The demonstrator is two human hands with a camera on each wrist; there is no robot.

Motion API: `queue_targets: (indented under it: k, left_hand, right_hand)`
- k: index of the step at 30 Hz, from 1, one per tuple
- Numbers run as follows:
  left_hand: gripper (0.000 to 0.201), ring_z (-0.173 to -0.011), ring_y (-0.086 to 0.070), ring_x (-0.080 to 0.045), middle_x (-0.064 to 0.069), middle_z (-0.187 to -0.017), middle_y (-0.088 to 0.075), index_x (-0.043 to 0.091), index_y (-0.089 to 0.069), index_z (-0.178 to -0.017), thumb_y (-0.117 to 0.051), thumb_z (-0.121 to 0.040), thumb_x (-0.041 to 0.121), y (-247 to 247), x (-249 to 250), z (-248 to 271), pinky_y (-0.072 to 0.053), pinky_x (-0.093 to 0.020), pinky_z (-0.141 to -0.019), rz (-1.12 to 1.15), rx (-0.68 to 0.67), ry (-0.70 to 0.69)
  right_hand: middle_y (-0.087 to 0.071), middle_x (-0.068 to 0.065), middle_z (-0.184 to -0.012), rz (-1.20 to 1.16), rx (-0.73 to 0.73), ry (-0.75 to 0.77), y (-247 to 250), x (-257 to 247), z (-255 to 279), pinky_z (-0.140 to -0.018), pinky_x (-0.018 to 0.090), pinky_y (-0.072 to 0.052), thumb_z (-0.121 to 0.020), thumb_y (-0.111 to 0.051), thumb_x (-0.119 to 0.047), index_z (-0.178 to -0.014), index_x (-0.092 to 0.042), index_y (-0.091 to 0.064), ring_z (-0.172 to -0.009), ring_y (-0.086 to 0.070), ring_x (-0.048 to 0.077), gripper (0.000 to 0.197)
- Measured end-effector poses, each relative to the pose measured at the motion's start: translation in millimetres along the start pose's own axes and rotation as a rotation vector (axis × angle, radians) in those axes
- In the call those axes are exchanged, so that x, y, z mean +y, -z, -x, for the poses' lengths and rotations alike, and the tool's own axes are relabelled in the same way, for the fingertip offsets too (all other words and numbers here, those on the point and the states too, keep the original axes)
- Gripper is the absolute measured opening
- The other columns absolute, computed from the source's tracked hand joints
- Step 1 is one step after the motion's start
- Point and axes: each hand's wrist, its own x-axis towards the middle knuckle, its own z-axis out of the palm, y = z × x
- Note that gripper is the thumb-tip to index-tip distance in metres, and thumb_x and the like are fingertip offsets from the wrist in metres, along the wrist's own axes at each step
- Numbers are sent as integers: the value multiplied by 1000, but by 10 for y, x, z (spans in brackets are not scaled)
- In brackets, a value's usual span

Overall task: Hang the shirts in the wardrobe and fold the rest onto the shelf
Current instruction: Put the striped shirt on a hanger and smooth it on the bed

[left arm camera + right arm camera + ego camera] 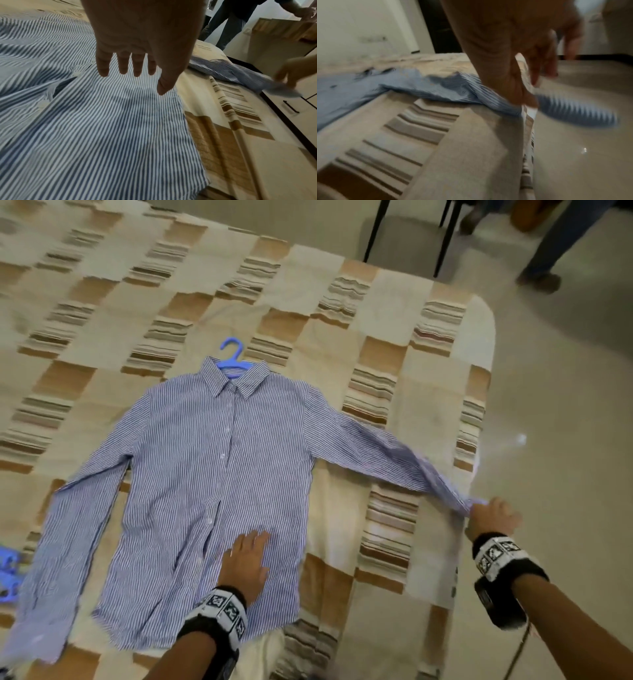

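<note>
Lying flat, one shirt [205, 474], one hanger [233, 354]

left hand [247, 559] flat, fingers spread, right hand [493, 517] seemingly pinching

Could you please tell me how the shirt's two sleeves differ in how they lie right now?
The right sleeve is stretched sideways, its cuff pinched by the right hand past the bed's edge. The left sleeve lies along the body, unheld. Both belong to the shirt under the left hand.
</note>
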Motion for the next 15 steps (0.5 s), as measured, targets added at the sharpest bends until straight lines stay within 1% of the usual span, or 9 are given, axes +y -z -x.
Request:
queue_targets:
  k: [3, 5, 6, 8, 9, 11, 12, 13, 15]
  left_hand:
    - [67, -143, -14, -24, -4, -155, -17, 19, -14, -149, -48, -93, 30, 67, -140, -54, -21, -42, -115, -22, -12, 12]
    - [69, -141, -23, -28, -6, -152, -25, 21, -20, -148, -56, -89, 27, 136, -225, -173, -26, -45, -114, -25, 15, -46]
    - [76, -135, -36, -33, -10, -146, -37, 22, -27, -144, -67, -80, 24, 168, -255, -279, -36, -50, -107, -16, 35, -101]
    - [95, -115, -57, -38, -16, -130, -55, 17, -36, -138, -85, -57, 19, 160, -310, -556, -51, -54, -86, -32, 17, -147]
    - [96, -115, -57, -39, -17, -131, -54, 14, -36, -138, -86, -57, 20, 172, -293, -691, -52, -54, -85, -47, 37, -177]
    - [86, -135, -35, -36, -15, -149, -32, 14, -24, -147, -71, -78, 30, 288, -167, -906, -40, -52, -103, -43, 48, -181]
    - [81, -142, -21, -32, -11, -154, -19, 16, -15, -149, -61, -86, 37, 341, -109, -1018, -33, -48, -110, -46, 49, -168]
    - [79, -144, -14, -29, -8, -156, -12, 17, -10, -150, -54, -90, 42, 395, -66, -1126, -28, -47, -112, -40, 61, -151]
    - [78, -144, -12, -30, -9, -157, -11, 16, -12, -150, -50, -91, 47, 534, 30, -1345, -27, -49, -113, 20, 108, -150]
  right_hand:
    - [-44, 11, -129, -129, -36, 23, -77, -138, -8, -96, 43, -41, -87, -54, -51, -132, -20, -44, -123, -39, 31, 55]
    - [-41, 11, -132, -237, -70, 86, -72, -282, -82, -95, 45, -41, -79, -66, -47, -135, -20, -33, -124, -39, 32, 71]
    - [-41, 11, -132, -270, -113, 94, -69, -361, -125, -95, 46, -41, -75, -70, -45, -136, -21, -29, -124, -39, 33, 77]
    - [-49, 12, -126, -341, -136, 87, -106, -433, -212, -94, 45, -44, -76, -68, -40, -131, -18, -34, -117, -48, 34, 69]
    - [-56, 14, -118, -382, -97, 90, -121, -412, -268, -91, 45, -48, -79, -64, -33, -124, -16, -42, -108, -55, 34, 53]
    - [-66, 18, -100, -449, -25, 77, -37, -267, -392, -81, 42, -53, -80, -58, -18, -103, -12, -60, -90, -63, 35, 23]
    - [-67, 21, -97, -484, -7, 45, 45, -152, -482, -80, 41, -52, -81, -60, -13, -97, -9, -64, -88, -63, 36, 18]
    - [-67, 23, -99, -506, 26, -6, 158, -27, -597, -81, 40, -51, -81, -62, -11, -99, -6, -66, -91, -63, 37, 19]
    - [-62, 25, -108, -486, 179, -131, 387, 197, -847, -89, 45, -46, -81, -62, -5, -116, -4, -57, -100, -59, 41, 36]
